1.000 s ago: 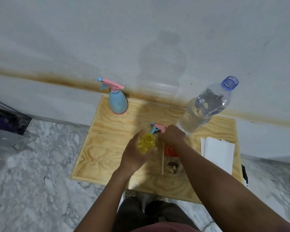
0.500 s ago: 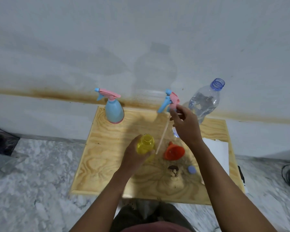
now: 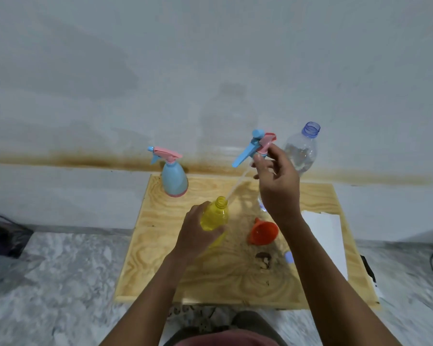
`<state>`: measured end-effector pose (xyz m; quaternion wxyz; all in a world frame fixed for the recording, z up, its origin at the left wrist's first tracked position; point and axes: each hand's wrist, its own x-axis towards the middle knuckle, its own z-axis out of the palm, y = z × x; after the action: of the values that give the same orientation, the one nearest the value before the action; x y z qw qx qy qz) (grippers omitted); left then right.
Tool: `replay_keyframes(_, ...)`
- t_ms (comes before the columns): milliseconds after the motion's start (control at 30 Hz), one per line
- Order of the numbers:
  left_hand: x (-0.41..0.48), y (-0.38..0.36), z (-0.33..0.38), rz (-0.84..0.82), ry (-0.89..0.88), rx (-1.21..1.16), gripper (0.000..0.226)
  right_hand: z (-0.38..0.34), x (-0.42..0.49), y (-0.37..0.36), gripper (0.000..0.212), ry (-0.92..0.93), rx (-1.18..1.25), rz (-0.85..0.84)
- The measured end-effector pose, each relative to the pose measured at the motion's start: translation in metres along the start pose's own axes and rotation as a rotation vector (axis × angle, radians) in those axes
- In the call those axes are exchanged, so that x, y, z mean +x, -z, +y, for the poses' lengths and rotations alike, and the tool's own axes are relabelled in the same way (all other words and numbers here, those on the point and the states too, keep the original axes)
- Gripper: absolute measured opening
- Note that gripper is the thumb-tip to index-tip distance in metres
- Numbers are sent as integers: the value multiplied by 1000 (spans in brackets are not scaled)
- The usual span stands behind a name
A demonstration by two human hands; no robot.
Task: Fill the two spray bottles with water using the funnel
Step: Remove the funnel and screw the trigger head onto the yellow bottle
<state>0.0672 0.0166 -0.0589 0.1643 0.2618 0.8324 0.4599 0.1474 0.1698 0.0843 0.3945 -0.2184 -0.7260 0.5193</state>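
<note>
left hand [image 3: 198,233]: fingers wrapped round yellow bottle [image 3: 214,216], forearm stretching in from below it | right hand [image 3: 278,181]: above and right of the yellow bottle, fingertips pinching spray head [image 3: 258,146], forearm angled up

Your work surface is a plywood board [image 3: 148,233] on the marble floor [image 3: 60,270]. White paper [image 3: 325,233] lies on its right side. A brown stain [image 3: 85,159] crosses the far wall [image 3: 210,58].

Soft, cool light, a little dim. The water bottle [image 3: 301,151] throws a faint grey shadow leftward onto the wall [image 3: 223,113], and darker shade pools on the middle of the tabletop [image 3: 160,245]. Focus is soft all over, the floor [image 3: 48,270] smears toward the corners, and the edges bow with wide-angle distortion
</note>
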Motion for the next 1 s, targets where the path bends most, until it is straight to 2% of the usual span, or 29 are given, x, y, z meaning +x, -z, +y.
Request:
replay_keyframes(167,-5,8,12,56,-78,-47,79,20,-21,-19,24,-75,-101,-182)
replay_keyframes(300,-5,12,19,82,-114,-70,72,28,-36,-30,24,-108,-117,-251)
replay_keyframes(567,-10,13,20,131,-103,-113,64,25,-42,-33,21,-126,-118,-256)
replay_keyframes(767,-11,17,29,129,-100,-121,67,28,-45,-31,22,-108,-128,-229)
replay_keyframes(900,-11,18,34,129,-151,-152,81,24,-44,-30,12,-144,-37,-228)
replay_keyframes(1000,-10,20,34,98,-121,-186,82,16,-41,-28,10,-222,118,-251)
